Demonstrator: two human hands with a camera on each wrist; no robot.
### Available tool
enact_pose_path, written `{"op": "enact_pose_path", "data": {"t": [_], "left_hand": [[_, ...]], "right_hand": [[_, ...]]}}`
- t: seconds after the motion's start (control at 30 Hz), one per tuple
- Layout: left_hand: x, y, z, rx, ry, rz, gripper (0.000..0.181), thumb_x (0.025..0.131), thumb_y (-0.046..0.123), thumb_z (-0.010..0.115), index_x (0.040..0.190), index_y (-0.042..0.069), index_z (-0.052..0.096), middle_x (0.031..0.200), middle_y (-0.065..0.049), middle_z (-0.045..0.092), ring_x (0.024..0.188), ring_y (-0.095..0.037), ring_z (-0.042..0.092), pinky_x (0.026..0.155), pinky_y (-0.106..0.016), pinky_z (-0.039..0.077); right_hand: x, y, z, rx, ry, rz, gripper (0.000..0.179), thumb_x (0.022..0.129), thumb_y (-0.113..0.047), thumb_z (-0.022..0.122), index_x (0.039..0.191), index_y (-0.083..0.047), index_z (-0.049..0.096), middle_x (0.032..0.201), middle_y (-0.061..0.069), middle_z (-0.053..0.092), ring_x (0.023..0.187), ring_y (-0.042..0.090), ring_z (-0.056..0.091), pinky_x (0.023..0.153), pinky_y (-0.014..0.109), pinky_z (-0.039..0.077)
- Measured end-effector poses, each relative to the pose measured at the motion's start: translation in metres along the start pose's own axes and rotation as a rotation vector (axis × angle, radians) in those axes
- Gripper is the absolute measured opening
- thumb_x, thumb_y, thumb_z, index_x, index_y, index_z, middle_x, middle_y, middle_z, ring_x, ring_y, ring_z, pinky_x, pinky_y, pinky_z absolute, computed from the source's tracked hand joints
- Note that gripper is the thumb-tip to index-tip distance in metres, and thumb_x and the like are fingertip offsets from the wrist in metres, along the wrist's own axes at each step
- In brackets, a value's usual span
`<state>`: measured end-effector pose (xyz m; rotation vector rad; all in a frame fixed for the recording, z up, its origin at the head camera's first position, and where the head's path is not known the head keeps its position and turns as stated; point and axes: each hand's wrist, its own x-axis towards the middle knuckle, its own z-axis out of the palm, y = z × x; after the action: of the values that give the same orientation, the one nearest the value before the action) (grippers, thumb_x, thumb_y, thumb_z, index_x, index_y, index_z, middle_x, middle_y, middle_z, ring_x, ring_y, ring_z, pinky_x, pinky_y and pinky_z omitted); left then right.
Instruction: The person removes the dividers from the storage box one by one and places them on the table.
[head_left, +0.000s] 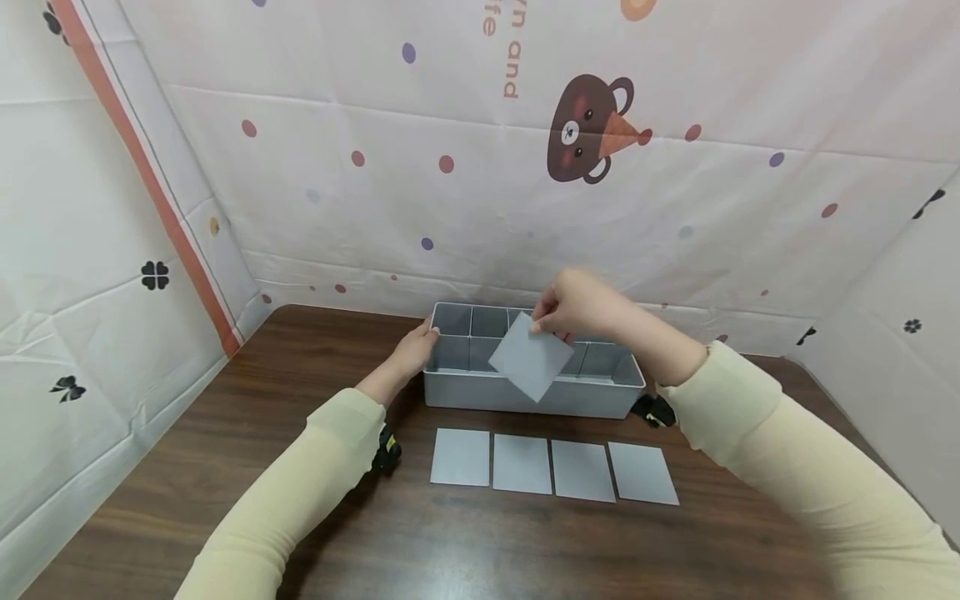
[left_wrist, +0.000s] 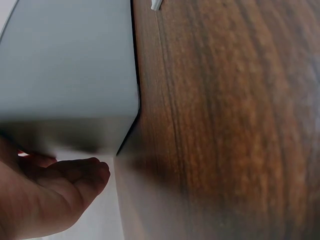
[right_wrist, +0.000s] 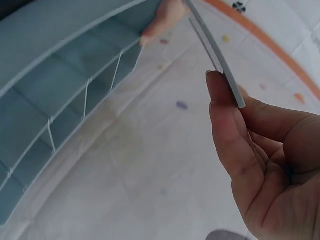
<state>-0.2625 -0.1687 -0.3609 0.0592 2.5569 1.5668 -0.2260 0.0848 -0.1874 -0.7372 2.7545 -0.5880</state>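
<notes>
A long grey storage box (head_left: 517, 396) with several compartments stands toward the back of the table. At its left end my left hand (head_left: 408, 352) grips the end wall, the thumb at the rim; the left wrist view shows its fingers (left_wrist: 75, 180) beside the box. Above the box's front wall, my right hand (head_left: 581, 304) pinches a thin grey divider panel (head_left: 528, 358) by one corner. The panel hangs tilted and covers part of the compartments. From the right wrist view, the divider panel (right_wrist: 220, 57) appears edge-on between thumb and fingers.
Several similar grey panels, including one at the left (head_left: 461, 457) and one at the right (head_left: 643, 473), lie in a row in front of the box. Behind the dark wooden table (head_left: 360, 533) hangs a printed white cloth (head_left: 337, 183). Black wrist devices show at both arms.
</notes>
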Motion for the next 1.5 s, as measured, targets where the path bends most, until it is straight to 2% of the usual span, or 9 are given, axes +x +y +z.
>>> {"op": "enact_pose_path", "data": {"t": [0.2,0.43,0.6,0.8,0.93,1.13,1.37,1.5], "left_hand": [[-0.001,0.001,0.000,-0.001,-0.007,-0.002,0.058,0.113,0.023,0.022,0.163,-0.001,0.006,0.174,-0.018,0.004,0.162,-0.034,0.003,0.134,-0.050,0.009],[-0.002,0.001,0.000,-0.029,-0.019,-0.003,0.059,0.113,0.024,0.022,0.164,0.000,0.004,0.174,-0.018,0.002,0.163,-0.034,0.001,0.134,-0.050,0.008],[0.000,-0.001,0.001,-0.041,-0.036,-0.003,0.059,0.113,0.025,0.021,0.164,0.000,0.002,0.174,-0.018,-0.001,0.163,-0.034,-0.001,0.134,-0.051,0.006],[0.001,-0.002,0.000,-0.039,-0.067,-0.002,0.060,0.114,0.025,0.020,0.163,0.000,-0.001,0.174,-0.018,-0.004,0.163,-0.034,-0.003,0.133,-0.052,0.006],[0.002,-0.001,-0.002,-0.030,-0.072,-0.005,0.060,0.114,0.026,0.020,0.164,0.000,-0.001,0.174,-0.017,-0.004,0.163,-0.034,-0.003,0.133,-0.052,0.006],[0.002,0.003,-0.002,-0.028,-0.077,-0.024,0.059,0.114,0.025,0.020,0.164,0.001,-0.001,0.174,-0.017,-0.003,0.163,-0.034,-0.002,0.133,-0.052,0.006],[0.004,0.004,-0.004,-0.012,-0.052,-0.031,0.058,0.113,0.024,0.020,0.164,0.002,0.002,0.174,-0.017,-0.001,0.163,-0.034,0.000,0.133,-0.051,0.007],[0.003,0.001,0.000,-0.006,-0.041,-0.050,0.058,0.113,0.025,0.020,0.165,0.004,0.003,0.174,-0.016,0.001,0.162,-0.035,0.002,0.133,-0.053,0.009]], "right_hand": [[-0.006,-0.002,0.024,0.029,-0.049,-0.049,0.014,0.094,-0.008,0.073,0.099,0.004,0.078,0.098,0.018,0.078,0.070,0.016,0.067,0.060,0.027,0.059],[-0.012,-0.005,0.054,0.047,-0.140,-0.135,0.009,0.093,-0.007,0.073,0.094,0.000,0.078,0.084,0.007,0.073,0.061,0.009,0.052,0.056,0.020,0.044],[-0.018,-0.009,0.080,0.031,-0.196,-0.237,0.008,0.092,-0.008,0.073,0.093,-0.002,0.079,0.082,0.003,0.074,0.068,0.003,0.054,0.062,0.017,0.048],[-0.029,-0.013,0.119,0.070,-0.317,-0.335,0.011,0.093,-0.007,0.072,0.101,-0.002,0.079,0.087,0.001,0.076,0.072,-0.004,0.053,0.068,0.013,0.049],[-0.032,-0.014,0.138,0.137,-0.376,-0.316,0.012,0.093,-0.006,0.072,0.103,-0.001,0.079,0.086,0.001,0.075,0.073,-0.005,0.052,0.068,0.013,0.048],[-0.025,-0.011,0.156,0.257,-0.448,-0.247,0.008,0.093,-0.001,0.070,0.097,0.002,0.076,0.073,-0.005,0.060,0.067,-0.001,0.046,0.062,0.013,0.041],[-0.019,-0.011,0.167,0.233,-0.470,-0.259,0.010,0.091,-0.004,0.074,0.099,0.001,0.076,0.076,-0.001,0.069,0.066,-0.004,0.049,0.062,0.011,0.043],[-0.025,-0.012,0.171,0.234,-0.481,-0.236,0.019,0.085,-0.003,0.081,0.103,0.000,0.075,0.072,-0.004,0.063,0.065,-0.004,0.048,0.062,0.012,0.042]]}}
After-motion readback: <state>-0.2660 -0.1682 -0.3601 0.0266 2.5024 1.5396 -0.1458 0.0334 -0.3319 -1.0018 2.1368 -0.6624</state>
